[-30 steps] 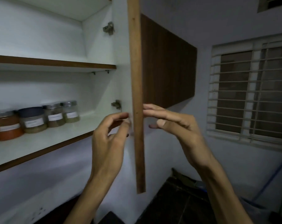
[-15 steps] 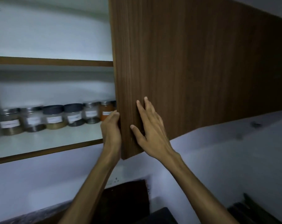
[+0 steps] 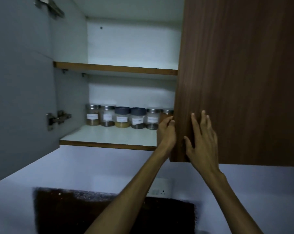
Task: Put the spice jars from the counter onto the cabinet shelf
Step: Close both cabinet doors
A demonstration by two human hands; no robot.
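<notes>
Several labelled spice jars (image 3: 122, 117) stand in a row at the back of the lower cabinet shelf (image 3: 109, 140). The rightmost jar (image 3: 166, 114) is half hidden by the brown right cabinet door (image 3: 235, 78). My left hand (image 3: 166, 132) curls its fingers around that door's left edge near the bottom corner. My right hand (image 3: 201, 141) lies flat with spread fingers on the door's wooden front. Neither hand holds a jar.
The left cabinet door (image 3: 19, 81) hangs open, its grey inner face and hinge (image 3: 57, 119) showing. The upper shelf (image 3: 115, 68) carries nothing visible. Below are a white wall with a socket (image 3: 158, 191) and a dark counter (image 3: 109, 215).
The right door has swung from edge-on to nearly flat against the cabinet. My view turned left, so the open left door and whole cabinet interior appear. Both hands stayed on the door.
</notes>
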